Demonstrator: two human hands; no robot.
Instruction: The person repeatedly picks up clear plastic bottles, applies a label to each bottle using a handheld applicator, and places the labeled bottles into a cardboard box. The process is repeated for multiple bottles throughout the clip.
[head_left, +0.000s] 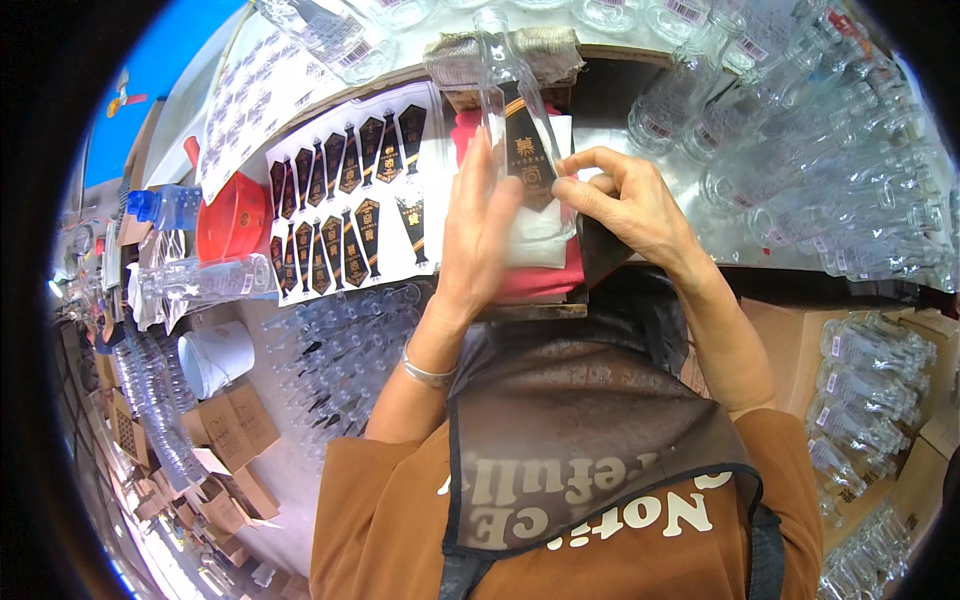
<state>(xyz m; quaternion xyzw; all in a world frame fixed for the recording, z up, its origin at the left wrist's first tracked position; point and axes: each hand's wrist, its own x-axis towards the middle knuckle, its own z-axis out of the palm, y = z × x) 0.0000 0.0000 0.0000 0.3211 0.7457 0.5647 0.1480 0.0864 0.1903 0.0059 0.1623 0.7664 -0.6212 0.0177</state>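
A clear glass bottle [497, 100] lies on a padded stand in front of me, its neck on a rolled cloth rest [455, 62] and its base toward me. On its upper face is a black tie-shaped label [524, 130] with gold print and an orange stripe. My left hand [475, 225] is wrapped along the bottle's left side, its thumb blurred by motion. Against the right side, by the label's edge, the thumb and forefinger of my right hand [632, 208] are bent together. Pink and white cloth [540, 283] pads the stand under the bottle.
Left of the stand lies a white sheet of black tie-shaped labels [345, 215]. Beyond it are a red basin [232, 218] and a blue-capped bottle [160, 205]. Many glass bottles [820, 170] crowd the table at right; others fill a carton [865, 400] below and stand on the floor [340, 350] at left.
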